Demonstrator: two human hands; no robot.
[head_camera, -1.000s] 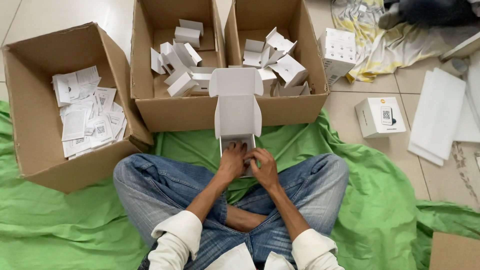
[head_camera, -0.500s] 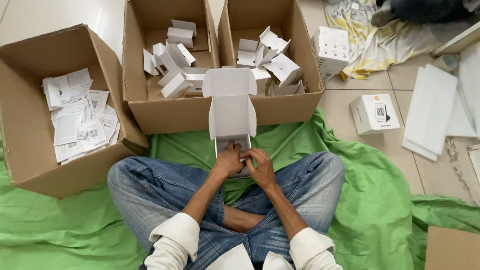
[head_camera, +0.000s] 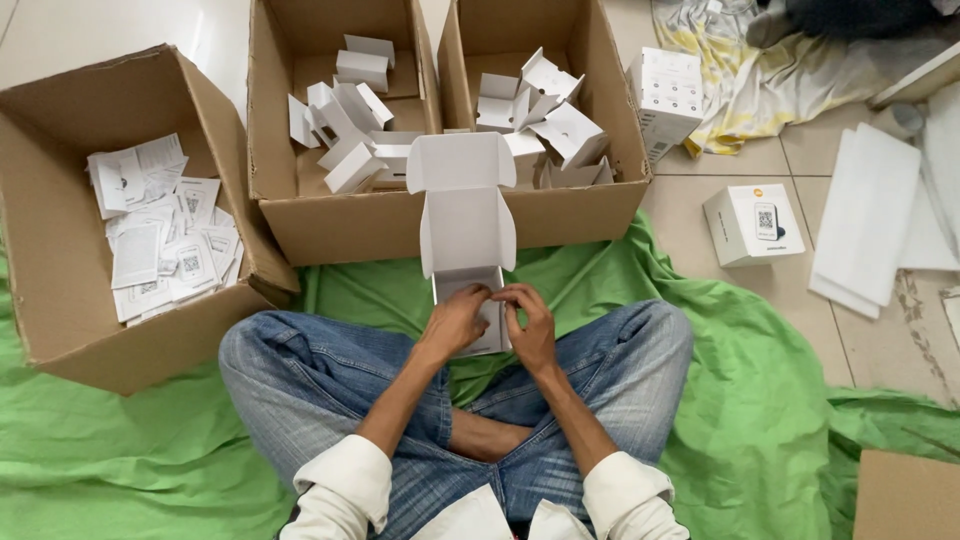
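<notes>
Both forearms are reaching forward from the lower centre of the frame over crossed legs. The left hand (head_camera: 455, 320) and right hand (head_camera: 530, 325) are meeting mid-frame, fingers (head_camera: 478, 293) curling inward and pinching.

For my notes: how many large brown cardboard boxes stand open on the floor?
3: one at left holding paper leaflets, two side by side ahead, left one and right one, holding white cartons.

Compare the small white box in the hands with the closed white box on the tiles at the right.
The box in the hands is open, its lid flap raised; the closed box is shut. The first is plain white inside; the second bears a printed panel on top. The left hand and right hand grip the first; the second lies untouched. Both are small white cartons.
</notes>
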